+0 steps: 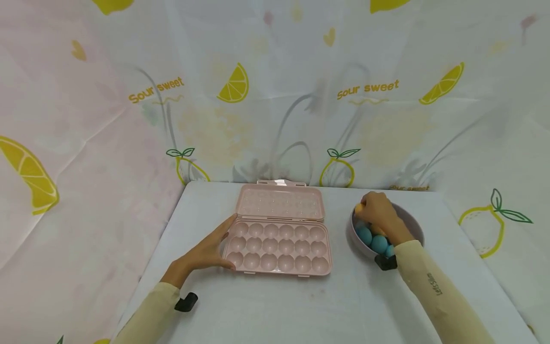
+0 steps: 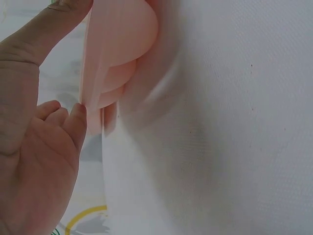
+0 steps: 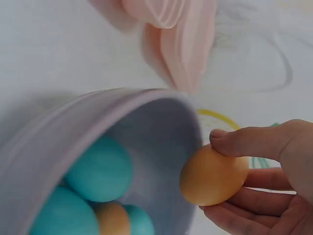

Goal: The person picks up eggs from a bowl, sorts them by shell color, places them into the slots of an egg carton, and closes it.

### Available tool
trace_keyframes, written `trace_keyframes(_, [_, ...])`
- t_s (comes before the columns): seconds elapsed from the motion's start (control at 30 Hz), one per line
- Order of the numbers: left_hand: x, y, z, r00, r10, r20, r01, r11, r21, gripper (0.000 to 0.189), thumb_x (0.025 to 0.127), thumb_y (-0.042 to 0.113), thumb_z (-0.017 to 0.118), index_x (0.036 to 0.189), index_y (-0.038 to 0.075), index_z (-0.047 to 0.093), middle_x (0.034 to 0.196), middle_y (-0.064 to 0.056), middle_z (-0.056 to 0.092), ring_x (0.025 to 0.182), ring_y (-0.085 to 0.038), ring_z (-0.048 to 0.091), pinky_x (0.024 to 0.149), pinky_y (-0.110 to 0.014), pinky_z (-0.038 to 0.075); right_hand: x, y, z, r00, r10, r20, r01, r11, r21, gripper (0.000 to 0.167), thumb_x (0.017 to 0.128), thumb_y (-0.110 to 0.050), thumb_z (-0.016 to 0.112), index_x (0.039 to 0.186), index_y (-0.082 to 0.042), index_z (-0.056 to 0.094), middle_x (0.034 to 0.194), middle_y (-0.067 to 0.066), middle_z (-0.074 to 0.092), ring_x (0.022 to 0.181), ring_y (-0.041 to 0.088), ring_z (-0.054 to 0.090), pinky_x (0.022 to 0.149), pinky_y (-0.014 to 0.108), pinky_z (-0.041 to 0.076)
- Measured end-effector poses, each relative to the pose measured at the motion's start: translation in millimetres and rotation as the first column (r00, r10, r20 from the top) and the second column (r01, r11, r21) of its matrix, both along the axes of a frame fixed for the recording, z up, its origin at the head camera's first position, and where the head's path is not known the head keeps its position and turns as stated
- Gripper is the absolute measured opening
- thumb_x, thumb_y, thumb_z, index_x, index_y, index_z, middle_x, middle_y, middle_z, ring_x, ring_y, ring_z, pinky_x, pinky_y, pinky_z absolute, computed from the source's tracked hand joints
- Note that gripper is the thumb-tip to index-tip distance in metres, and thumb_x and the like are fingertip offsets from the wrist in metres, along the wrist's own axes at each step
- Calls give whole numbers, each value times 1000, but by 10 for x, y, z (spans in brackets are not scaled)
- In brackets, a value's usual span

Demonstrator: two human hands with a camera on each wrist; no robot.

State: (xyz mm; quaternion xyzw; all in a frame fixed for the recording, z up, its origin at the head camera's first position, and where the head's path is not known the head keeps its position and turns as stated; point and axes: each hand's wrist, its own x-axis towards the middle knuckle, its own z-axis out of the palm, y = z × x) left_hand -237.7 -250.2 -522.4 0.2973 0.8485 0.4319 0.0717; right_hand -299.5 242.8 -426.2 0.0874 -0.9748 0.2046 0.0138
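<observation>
My left hand [image 1: 209,248] spans the left end of a pink plastic egg box [image 1: 277,274], its thumb [image 2: 46,24] and fingers [image 2: 76,125] spread and touching the rim. The box lies with its lid [image 1: 280,200] folded back, and rows of round wells show bare. At the right, my right hand [image 1: 378,210] reaches over a greyish-purple bowl [image 1: 410,222]. Between thumb and fingers it pinches an orange-brown egg [image 3: 214,175] at the bowl's rim. Blue eggs [image 3: 100,169] and another brown egg [image 3: 112,220] lie inside the bowl, partly hidden by the rim.
A white-covered table [image 1: 275,310] carries the box and the bowl, with a gap between the two. Behind it hangs a cloth [image 1: 275,119] printed with lemons and lettering. Black wrist devices [image 1: 186,302] sit at both cuffs.
</observation>
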Motion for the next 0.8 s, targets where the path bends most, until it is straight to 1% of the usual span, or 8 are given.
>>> trace_keyframes(0.07, [0, 3, 5, 1000, -3, -8, 3, 1000, -5, 140, 53, 30, 97, 158, 17, 5, 163, -8, 8, 147, -18, 14, 114, -37, 31, -9, -49, 70, 1000, 6, -29, -6, 1000, 7, 25, 73, -8, 63, 54, -9, 47, 52, -3, 34, 49, 15, 32, 44, 25, 26])
trace_keyframes(0.17, [3, 2, 8, 1000, -13, -25, 13, 1000, 2, 140, 53, 30, 97, 158, 14, 5, 163, -12, 8, 147, -20, 13, 113, -39, 31, -17, -156, 166, 997, 36, -69, -36, 999, -2, 14, 74, -9, 69, 65, -2, 61, 58, 1, 46, 52, 17, 40, 46, 26, 32])
trace_keyframes(0.27, [1, 1, 1, 999, -21, -44, 22, 1000, 14, 140, 53, 28, 97, 158, 13, 5, 162, -14, 8, 147, -24, 14, 112, -42, 32, -18, -310, 233, 993, 68, -98, -71, 997, -25, 14, 73, -13, 77, 76, -1, 69, 64, 4, 55, 57, 20, 47, 49, 28, 39])
trace_keyframes(0.37, [3, -4, -3, 999, -16, -38, 17, 1000, 20, 140, 53, 28, 97, 158, 14, 6, 163, -12, 8, 147, -23, 14, 112, -41, 32, -27, -518, 269, 987, 108, -118, -115, 992, -55, 15, 73, -13, 78, 77, -2, 70, 65, 3, 56, 59, 20, 48, 52, 29, 40])
trace_keyframes(0.47, [9, -7, -4, 1000, -7, -25, 7, 1000, 15, 140, 53, 31, 97, 158, 16, 6, 163, -10, 8, 147, -21, 14, 113, -39, 32, -42, -744, 279, 977, 156, -143, -170, 981, -89, 16, 73, -13, 79, 82, -2, 72, 68, 3, 60, 62, 20, 50, 55, 31, 43])
trace_keyframes(0.67, [20, -7, 14, 999, -8, -44, 7, 1000, -12, 140, 54, 32, 97, 158, 13, 5, 163, -12, 7, 148, -23, 14, 113, -43, 32, -46, -1182, 266, 964, 203, -173, -235, 954, -185, 32, 72, -11, 82, 98, 3, 73, 89, 12, 71, 79, 24, 65, 67, 36, 56])
trace_keyframes(0.73, [20, -4, 21, 999, -6, -42, 5, 1000, -23, 140, 54, 33, 97, 158, 13, 5, 163, -12, 6, 148, -21, 13, 113, -42, 32, -40, -1316, 244, 958, 223, -179, -260, 941, -219, 33, 71, -9, 83, 99, 4, 72, 92, 13, 71, 83, 26, 66, 70, 37, 57])
trace_keyframes(0.8, [21, -3, 28, 999, -5, -33, 4, 1000, -26, 140, 54, 34, 97, 158, 12, 5, 163, -11, 6, 148, -20, 12, 113, -41, 32, -40, -1444, 208, 951, 244, -189, -286, 928, -241, 30, 71, -8, 84, 97, 2, 72, 90, 11, 70, 83, 25, 65, 71, 36, 57])
